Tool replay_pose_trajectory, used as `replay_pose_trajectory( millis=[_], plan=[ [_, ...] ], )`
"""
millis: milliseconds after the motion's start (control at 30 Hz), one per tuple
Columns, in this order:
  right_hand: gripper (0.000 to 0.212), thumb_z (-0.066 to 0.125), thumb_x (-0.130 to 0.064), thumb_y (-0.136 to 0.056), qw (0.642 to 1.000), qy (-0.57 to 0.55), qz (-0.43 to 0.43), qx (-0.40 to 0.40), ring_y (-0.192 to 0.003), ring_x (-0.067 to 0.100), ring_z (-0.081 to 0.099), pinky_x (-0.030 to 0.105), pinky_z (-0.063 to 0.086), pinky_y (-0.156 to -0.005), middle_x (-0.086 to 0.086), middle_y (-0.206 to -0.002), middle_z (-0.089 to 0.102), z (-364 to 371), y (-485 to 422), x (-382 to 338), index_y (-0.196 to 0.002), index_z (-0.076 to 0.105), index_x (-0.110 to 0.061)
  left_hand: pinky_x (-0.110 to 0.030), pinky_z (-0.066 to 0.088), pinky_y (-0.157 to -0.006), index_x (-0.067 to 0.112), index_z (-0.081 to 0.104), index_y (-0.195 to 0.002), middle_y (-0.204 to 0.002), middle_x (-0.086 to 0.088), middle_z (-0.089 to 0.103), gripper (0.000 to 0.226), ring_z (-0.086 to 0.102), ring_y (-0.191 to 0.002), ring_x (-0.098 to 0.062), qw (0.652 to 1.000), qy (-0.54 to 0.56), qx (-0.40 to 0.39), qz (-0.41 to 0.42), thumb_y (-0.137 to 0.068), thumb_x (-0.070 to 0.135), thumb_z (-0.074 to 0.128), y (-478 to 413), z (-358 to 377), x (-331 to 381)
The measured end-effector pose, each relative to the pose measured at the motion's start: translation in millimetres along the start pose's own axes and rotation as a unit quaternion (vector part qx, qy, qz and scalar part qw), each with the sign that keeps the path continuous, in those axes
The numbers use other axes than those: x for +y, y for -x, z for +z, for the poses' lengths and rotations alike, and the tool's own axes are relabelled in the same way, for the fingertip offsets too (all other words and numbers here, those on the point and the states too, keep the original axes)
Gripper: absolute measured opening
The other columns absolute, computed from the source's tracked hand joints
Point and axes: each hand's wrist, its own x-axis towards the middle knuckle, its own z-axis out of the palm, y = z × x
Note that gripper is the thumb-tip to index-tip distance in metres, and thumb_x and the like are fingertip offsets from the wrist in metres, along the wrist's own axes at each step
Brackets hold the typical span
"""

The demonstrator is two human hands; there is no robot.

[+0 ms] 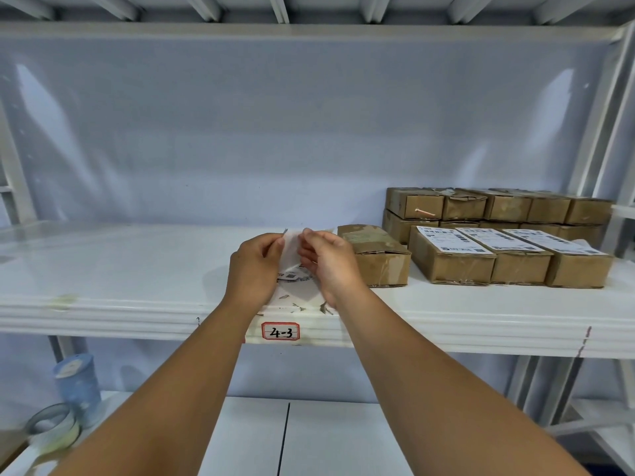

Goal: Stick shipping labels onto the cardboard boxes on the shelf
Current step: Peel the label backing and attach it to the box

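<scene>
Pinching the shipping label (291, 247) at its top edge, left hand (255, 269) and right hand (330, 266) should peel slowly, avoiding creases.

You are facing three labelled boxes (450, 266), each carrying one stuck label (446, 239), and one bare box (378, 255) beside them. Behind, a stack (508, 206) is showing five boxes on top; its lower layer is hiding too much to count. Your left hand (254, 266) and right hand (330, 262) are pinching one loose label (291, 245). Below are sitting one blue cup (78, 383) and one tape roll (51, 427).
</scene>
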Motion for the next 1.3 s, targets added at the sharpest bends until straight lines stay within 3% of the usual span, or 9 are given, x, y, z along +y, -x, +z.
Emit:
replay_pose_trajectory(
  millis=[200, 267, 367, 500, 633, 800, 933, 1100, 1300],
  plan=[
    [0.011, 0.057, -0.015, -0.093, 0.999, 0.023, 0.031, 0.027, -0.070, 0.015, 0.052, 0.029, 0.045, -0.072, 0.002, -0.076, 0.056, 1.4, -6.6, 3.2, -0.084, 0.058, -0.019, -0.029, 0.043, -0.069, 0.012, 0.063, -0.076, -0.077, -0.004, 0.059, 0.021, 0.051, -0.073, -0.020, 0.960, 0.231, 0.099, -0.127, -0.093, 0.010, 0.050, -5.9, -8.9, -3.7],
    [0.007, 0.056, -0.029, -0.095, 0.999, 0.008, 0.044, 0.023, -0.082, 0.018, 0.059, 0.030, 0.049, -0.079, 0.003, -0.088, 0.059, 1.8, -6.0, 1.3, -0.092, 0.055, -0.022, -0.029, 0.045, -0.071, 0.013, 0.064, -0.075, -0.073, 0.000, 0.062, 0.018, 0.055, -0.072, -0.018, 0.941, 0.304, 0.070, -0.132, -0.088, 0.003, 0.056, -4.1, -10.8, 0.2],
    [0.021, 0.051, -0.041, -0.096, 0.999, -0.023, 0.048, 0.005, -0.085, 0.020, 0.065, 0.034, 0.053, -0.086, 0.007, -0.098, 0.066, 0.8, -5.7, -1.7, -0.100, 0.055, -0.021, -0.021, 0.046, -0.081, 0.011, 0.068, -0.075, -0.087, 0.003, 0.070, 0.018, 0.063, -0.090, -0.013, 0.961, 0.255, -0.053, -0.096, -0.084, -0.002, 0.059, -0.9, -11.8, 6.9],
    [0.015, 0.052, -0.014, -0.097, 0.999, -0.006, 0.032, 0.025, -0.094, 0.032, 0.066, 0.051, 0.054, -0.086, 0.005, -0.091, 0.067, 2.1, -2.9, 0.3, -0.086, 0.058, -0.022, -0.017, 0.051, -0.063, 0.004, 0.068, -0.074, -0.105, -0.001, 0.067, 0.044, 0.066, -0.090, -0.011, 0.947, 0.278, -0.090, -0.136, -0.073, -0.021, 0.032, -0.7, -12.0, 8.6],
    [0.019, 0.055, -0.007, -0.094, 0.999, 0.022, 0.031, 0.006, -0.090, 0.027, 0.065, 0.050, 0.055, -0.081, 0.000, -0.089, 0.068, -0.5, -2.5, 0.2, -0.083, 0.059, -0.023, -0.023, 0.048, -0.072, 0.019, 0.068, -0.085, -0.094, 0.002, 0.066, 0.031, 0.057, -0.093, -0.019, 0.934, 0.308, 0.050, -0.175, -0.088, -0.002, 0.046, -5.2, -13.4, 2.4],
    [0.018, 0.063, -0.007, -0.088, 0.995, 0.078, 0.019, -0.052, -0.093, 0.027, 0.068, 0.051, 0.054, -0.085, 0.001, -0.095, 0.072, 2.4, 1.4, 1.4, -0.086, 0.065, -0.024, -0.044, 0.052, -0.081, 0.015, 0.070, -0.095, -0.095, -0.009, 0.071, 0.011, 0.058, -0.081, -0.025, 0.934, 0.311, 0.008, -0.172, -0.090, 0.016, 0.060, -3.2, -15.0, 1.5],
    [0.023, 0.060, -0.003, -0.088, 0.992, 0.104, -0.009, -0.067, -0.091, 0.022, 0.067, 0.042, 0.056, -0.079, -0.003, -0.095, 0.070, 3.8, 5.0, -0.2, -0.089, 0.061, -0.026, -0.034, 0.056, -0.072, 0.015, 0.069, -0.089, -0.087, -0.007, 0.072, 0.016, 0.062, -0.074, -0.022, 0.923, 0.337, 0.030, -0.185, -0.088, 0.003, 0.059, -4.9, -16.2, 0.5],
    [0.021, 0.054, -0.011, -0.094, 0.989, 0.139, -0.054, -0.024, -0.089, 0.018, 0.068, 0.044, 0.058, -0.077, -0.005, -0.099, 0.069, 3.6, 4.7, -0.4, -0.094, 0.056, -0.032, -0.038, 0.052, -0.079, 0.013, 0.068, -0.083, -0.080, -0.007, 0.069, 0.016, 0.058, -0.074, -0.022, 0.922, 0.337, 0.047, -0.186, -0.087, 0.002, 0.058, -4.2, -16.0, 1.7],
    [0.026, 0.050, -0.007, -0.093, 0.977, 0.204, -0.050, -0.047, -0.086, 0.020, 0.069, 0.045, 0.057, -0.081, -0.002, -0.097, 0.070, 8.0, 4.6, 2.5, -0.085, 0.062, -0.029, -0.025, 0.041, -0.065, 0.013, 0.064, -0.077, -0.067, 0.003, 0.064, 0.020, 0.051, -0.068, -0.015, 0.885, 0.410, 0.074, -0.209, -0.092, 0.024, 0.056, -8.5, -17.8, -0.9]
  ],
)
